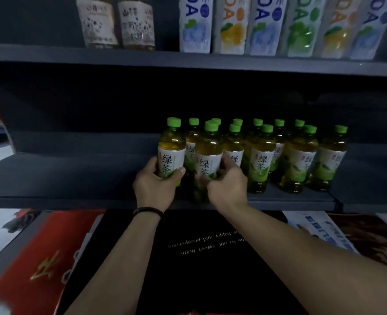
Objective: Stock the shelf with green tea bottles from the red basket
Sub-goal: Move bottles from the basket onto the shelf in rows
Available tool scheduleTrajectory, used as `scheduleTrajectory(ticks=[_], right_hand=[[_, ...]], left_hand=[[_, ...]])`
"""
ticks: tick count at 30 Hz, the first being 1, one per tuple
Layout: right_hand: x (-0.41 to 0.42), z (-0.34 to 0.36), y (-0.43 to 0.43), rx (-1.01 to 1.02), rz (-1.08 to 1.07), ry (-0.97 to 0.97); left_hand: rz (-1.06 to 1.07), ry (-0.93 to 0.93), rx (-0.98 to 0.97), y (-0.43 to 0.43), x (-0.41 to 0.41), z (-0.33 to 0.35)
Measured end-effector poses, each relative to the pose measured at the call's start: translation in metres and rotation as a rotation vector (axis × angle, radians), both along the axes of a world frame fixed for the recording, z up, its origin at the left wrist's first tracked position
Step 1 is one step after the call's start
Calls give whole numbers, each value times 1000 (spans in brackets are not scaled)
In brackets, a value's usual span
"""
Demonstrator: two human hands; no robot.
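Several green tea bottles with green caps and white labels stand in rows on the dark middle shelf point(74, 178). My left hand point(156, 187) grips the leftmost green tea bottle point(172, 148) around its lower half, upright at the shelf's front. My right hand point(227, 187) is closed around the neighbouring green tea bottle point(208, 153), also upright. To the right stand the other green tea bottles point(299, 155), untouched. The red basket is not in view.
The shelf left of the bottles is bare. On the upper shelf point(188, 60) stand two brown-labelled bottles point(117, 21) and a row of white soda bottles point(267, 26). Below the shelf edge lie a black box point(210, 258) and a red box point(40, 258).
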State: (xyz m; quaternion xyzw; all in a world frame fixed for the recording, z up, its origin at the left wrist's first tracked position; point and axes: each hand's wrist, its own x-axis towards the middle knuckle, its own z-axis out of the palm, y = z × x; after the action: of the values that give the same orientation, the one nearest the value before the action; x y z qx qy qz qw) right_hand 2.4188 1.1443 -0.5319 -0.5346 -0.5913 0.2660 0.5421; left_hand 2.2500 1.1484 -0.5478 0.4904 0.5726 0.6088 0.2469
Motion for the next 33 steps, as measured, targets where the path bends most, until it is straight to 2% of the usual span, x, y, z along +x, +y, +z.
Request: scheduleTrajectory(ticks=[8, 15, 18, 21, 25, 29, 31, 33], right_hand=[[-34, -22, 56, 12, -125, -158], [-40, -31, 64, -24, -166, -186], [-46, -29, 65, -117, -163, -215], [-42, -26, 58, -288, -128, -357], [-18, -38, 24, -318, 9, -471], [14, -44, -29, -378, 230, -656], [31, -47, -58, -422, 299, -678], [49, -51, -85, -469, 386, -726]], left_hand=[[56, 15, 1, 41, -12, -19], [64, 3, 18, 54, -10, -38], [88, 29, -2, 60, -8, -41], [104, 103, -83, 60, -10, -42], [96, 147, -240, 37, -17, -33], [94, 333, -228, 1, -22, -20], [-35, 360, -322, -23, -14, -7], [-231, 485, -426, -48, -2, 4]])
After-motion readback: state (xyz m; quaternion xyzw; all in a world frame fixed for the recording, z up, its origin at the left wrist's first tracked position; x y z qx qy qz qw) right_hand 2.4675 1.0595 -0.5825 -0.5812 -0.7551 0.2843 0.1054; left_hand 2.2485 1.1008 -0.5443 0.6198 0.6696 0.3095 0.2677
